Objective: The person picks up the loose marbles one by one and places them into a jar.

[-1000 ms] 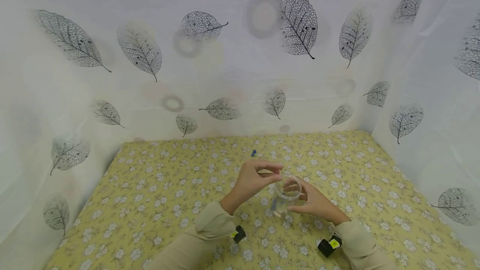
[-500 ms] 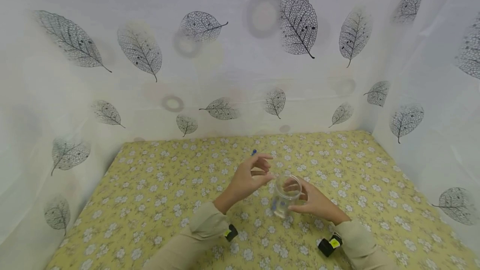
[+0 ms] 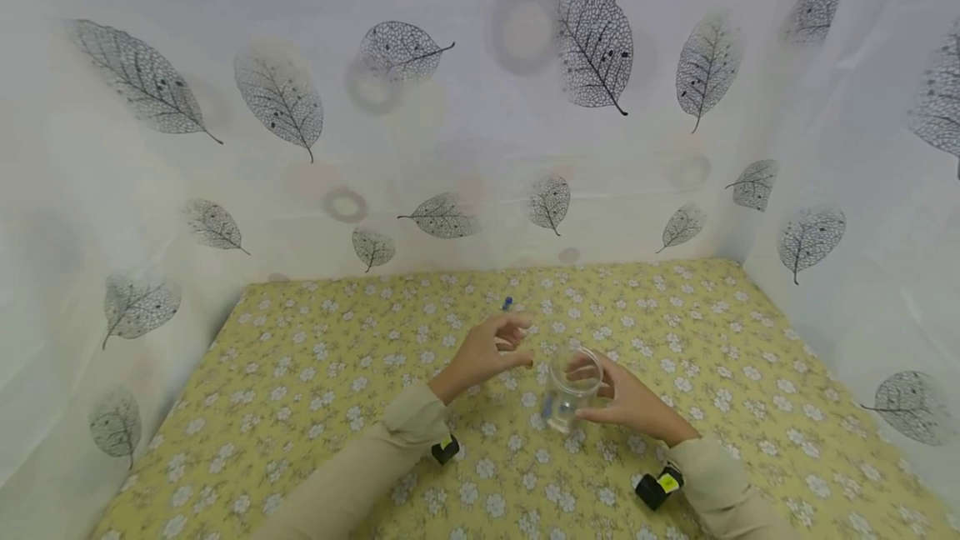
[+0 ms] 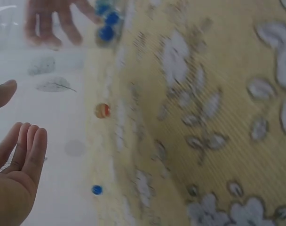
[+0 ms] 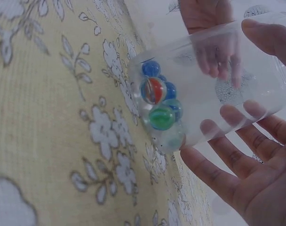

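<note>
My right hand [image 3: 626, 398] holds a clear jar [image 5: 199, 103] between thumb and fingers, its mouth upward and its base at the cloth. Several marbles lie at the jar's bottom, among them a green one [image 5: 162, 117] and a red-and-white one [image 5: 153, 90], with blue ones beside them. To the left of the jar, my left hand [image 3: 483, 354] hovers with nothing in it, thumb apart from the loosely bent fingers. Beyond it a blue marble [image 3: 507, 303] lies on the cloth. An orange-red marble [image 4: 102, 110] also rests there in the left wrist view.
A yellow floral cloth [image 3: 315, 390] covers the table. White sheeting [image 3: 480, 148] printed with leaves stands behind it and at both sides. A black wrist camera [image 3: 660, 487] hangs at the right sleeve, another device [image 3: 445, 449] at the left.
My left hand has drawn leftward from the jar's mouth, and its thumb and fingers have spread apart. The right hand and jar have stayed in place.
</note>
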The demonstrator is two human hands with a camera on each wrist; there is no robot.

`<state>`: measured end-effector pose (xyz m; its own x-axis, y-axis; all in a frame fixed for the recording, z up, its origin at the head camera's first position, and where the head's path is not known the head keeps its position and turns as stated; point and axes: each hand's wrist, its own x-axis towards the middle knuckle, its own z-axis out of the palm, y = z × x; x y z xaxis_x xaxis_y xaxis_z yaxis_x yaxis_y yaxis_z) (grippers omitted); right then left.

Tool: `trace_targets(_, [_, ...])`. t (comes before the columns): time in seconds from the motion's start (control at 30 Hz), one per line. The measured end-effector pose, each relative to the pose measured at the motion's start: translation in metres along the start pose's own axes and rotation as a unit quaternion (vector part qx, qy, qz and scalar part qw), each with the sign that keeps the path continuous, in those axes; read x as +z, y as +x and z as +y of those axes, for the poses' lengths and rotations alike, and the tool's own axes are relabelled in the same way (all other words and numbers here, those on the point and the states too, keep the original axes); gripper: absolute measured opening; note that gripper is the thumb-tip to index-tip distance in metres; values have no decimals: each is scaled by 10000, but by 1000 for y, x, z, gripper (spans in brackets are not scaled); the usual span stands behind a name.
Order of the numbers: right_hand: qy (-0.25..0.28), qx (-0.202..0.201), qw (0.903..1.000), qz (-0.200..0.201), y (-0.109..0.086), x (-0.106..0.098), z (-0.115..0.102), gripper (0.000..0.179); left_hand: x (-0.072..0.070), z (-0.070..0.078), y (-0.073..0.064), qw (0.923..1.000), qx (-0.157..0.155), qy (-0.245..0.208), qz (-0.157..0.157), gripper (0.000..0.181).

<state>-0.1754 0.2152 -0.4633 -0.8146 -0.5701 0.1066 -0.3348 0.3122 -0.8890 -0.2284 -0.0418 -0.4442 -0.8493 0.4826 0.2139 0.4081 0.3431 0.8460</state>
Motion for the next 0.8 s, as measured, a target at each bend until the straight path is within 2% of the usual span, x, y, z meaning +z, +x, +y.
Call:
trace_targets(0.13, [1, 38, 10000, 2, 1, 0, 0, 59, 2, -12, 5, 9994, -338, 29, -122, 44])
trace_targets(0.37, [-18, 53, 10000, -33, 1, -1, 1, 57, 3, -26, 12, 9983, -250, 226, -474, 35])
trace_targets(0.6, [70, 54, 10000, -35, 1, 0, 1, 57, 6, -40, 21, 9952, -554, 342, -724, 29])
trace_targets(0.8, [82, 69, 9999, -36, 1, 0, 0, 57, 9, -41, 24, 9925, -599, 623, -868, 27])
